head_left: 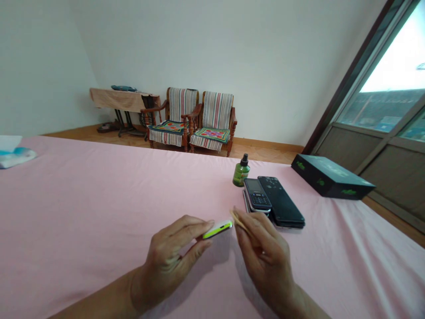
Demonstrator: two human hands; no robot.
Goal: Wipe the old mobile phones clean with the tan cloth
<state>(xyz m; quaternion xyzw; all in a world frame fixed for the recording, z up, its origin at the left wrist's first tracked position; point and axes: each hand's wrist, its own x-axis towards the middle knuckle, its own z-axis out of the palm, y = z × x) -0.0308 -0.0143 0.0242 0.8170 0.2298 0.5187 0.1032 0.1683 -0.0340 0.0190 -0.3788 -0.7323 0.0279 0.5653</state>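
Note:
Between the thumb and fingers of my left hand (175, 252) is a slim phone (217, 229) with a white face and a lime-green edge, held edge-on above the pink sheet (116, 195). A small dark slot shows in that edge. My right hand (265, 252) pinches a thin yellowish cloth (238, 219) close to the phone's right end; whether the two touch I cannot tell. Just past my right hand lie a keypad phone (257, 195), stacked on another device, and a large black phone (280, 201) with another beneath it.
A green spray bottle (241, 172) with a black cap stands behind the phones. Farther right sits a black box (332, 176) with green lettering. A white and blue packet (16, 155) lies at the far left. Two wooden chairs (212, 110) stand beyond the sheet's far edge.

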